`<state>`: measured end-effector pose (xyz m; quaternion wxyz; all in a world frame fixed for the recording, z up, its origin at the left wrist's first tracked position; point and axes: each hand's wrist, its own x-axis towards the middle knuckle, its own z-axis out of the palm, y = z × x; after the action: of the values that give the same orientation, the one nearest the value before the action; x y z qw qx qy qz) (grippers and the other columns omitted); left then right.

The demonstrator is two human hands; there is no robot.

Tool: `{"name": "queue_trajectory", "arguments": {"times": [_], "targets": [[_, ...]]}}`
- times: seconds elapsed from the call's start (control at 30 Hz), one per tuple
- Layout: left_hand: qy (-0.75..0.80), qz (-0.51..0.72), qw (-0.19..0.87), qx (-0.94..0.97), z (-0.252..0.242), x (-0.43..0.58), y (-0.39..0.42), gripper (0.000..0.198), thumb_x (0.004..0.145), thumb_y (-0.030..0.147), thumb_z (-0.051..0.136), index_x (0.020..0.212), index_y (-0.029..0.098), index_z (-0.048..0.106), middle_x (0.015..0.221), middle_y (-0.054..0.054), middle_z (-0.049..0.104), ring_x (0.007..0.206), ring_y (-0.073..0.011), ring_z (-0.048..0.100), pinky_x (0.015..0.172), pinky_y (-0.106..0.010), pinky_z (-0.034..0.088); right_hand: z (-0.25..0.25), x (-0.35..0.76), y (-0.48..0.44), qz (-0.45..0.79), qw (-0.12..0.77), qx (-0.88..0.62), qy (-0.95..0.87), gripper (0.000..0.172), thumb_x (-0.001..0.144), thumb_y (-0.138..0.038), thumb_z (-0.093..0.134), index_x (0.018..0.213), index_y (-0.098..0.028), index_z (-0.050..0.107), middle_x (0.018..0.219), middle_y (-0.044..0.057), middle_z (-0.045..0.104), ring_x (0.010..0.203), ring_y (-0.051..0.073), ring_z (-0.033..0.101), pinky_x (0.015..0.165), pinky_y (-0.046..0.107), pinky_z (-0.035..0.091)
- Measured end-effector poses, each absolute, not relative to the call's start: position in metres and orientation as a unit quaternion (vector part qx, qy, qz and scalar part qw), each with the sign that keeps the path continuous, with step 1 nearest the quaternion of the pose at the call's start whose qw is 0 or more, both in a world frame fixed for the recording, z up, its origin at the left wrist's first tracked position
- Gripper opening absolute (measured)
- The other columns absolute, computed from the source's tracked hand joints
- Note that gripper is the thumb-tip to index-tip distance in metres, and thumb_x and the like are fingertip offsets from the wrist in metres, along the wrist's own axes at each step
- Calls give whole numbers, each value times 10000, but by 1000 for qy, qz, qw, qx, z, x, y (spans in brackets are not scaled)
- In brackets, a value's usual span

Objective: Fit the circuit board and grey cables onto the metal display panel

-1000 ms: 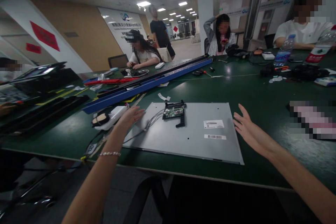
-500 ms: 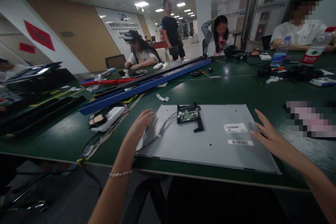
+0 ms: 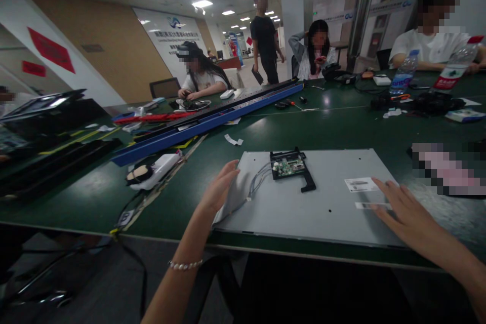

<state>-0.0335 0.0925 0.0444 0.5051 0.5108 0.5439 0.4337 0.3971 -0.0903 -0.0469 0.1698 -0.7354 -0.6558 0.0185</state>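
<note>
A flat grey metal panel [image 3: 284,207], like the back of a display, lies on the green table close to its front edge. Near its far side sits a small green circuit board [image 3: 289,167] in a black bracket, with grey cables [image 3: 255,185] running off toward the left. My left hand [image 3: 219,188] is at the panel's left edge, fingers stretched out along it. Over the right part, fingers spread, my right hand [image 3: 404,210] partly covers a barcode label [image 3: 364,206] and reaches a white label [image 3: 359,184]. Whether its fingertips press on the metal is unclear.
A long blue rail [image 3: 212,124] lies slantwise beyond the panel. To the left are a white device [image 3: 161,167] with a cable and long black frames [image 3: 56,167]. Two bottles [image 3: 405,73] stand at the back right. Several people sit around the table; one person [image 3: 265,35] stands behind.
The panel has shifted to the right, with my left hand moving along at its edge. My right hand has come from beside the right edge to over the labels.
</note>
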Motion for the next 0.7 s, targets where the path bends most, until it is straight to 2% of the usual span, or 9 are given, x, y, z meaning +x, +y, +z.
{"name": "queue_trajectory", "arguments": {"times": [0.1,0.23,0.33,0.47,0.7], "targets": [[551,402,471,559,41,-21,83,474,798,311,640,1260,226,571,1486,-85,446,1415,-254,338,1184,-374,189,-52,392,-92,-41,131,-751,-646,617,952,-551,287,1471,-245,422,1509,169,409,1417,435,289,1044,652,358],[589,330,390,627,37,-2,70,522,838,340,592,1346,250,517,1599,-73,253,1482,-262,188,1206,-405,103,-49,389,-97,-89,116,-756,-638,584,971,-486,243,1449,-225,454,1479,198,434,1412,429,303,1034,678,336],[596,273,331,679,33,9,66,544,842,371,590,1369,266,507,1627,-68,156,1490,-282,155,1201,-431,144,-45,392,-98,-92,120,-757,-635,577,972,-441,230,1427,-193,485,1452,207,459,1393,410,348,1041,638,357],[583,233,275,729,26,13,69,551,826,410,611,1350,259,532,1625,-86,153,1480,-331,173,1173,-477,219,-44,396,-96,-91,131,-751,-640,570,961,-415,243,1433,-196,475,1452,178,473,1397,386,348,1039,610,373],[580,210,222,755,21,14,75,650,807,450,626,1393,218,471,1626,-126,104,1475,-353,174,1174,-478,205,-45,399,-90,-106,117,-745,-648,579,977,-419,234,1440,-166,470,1457,230,442,1369,404,383,1010,589,398]]}}
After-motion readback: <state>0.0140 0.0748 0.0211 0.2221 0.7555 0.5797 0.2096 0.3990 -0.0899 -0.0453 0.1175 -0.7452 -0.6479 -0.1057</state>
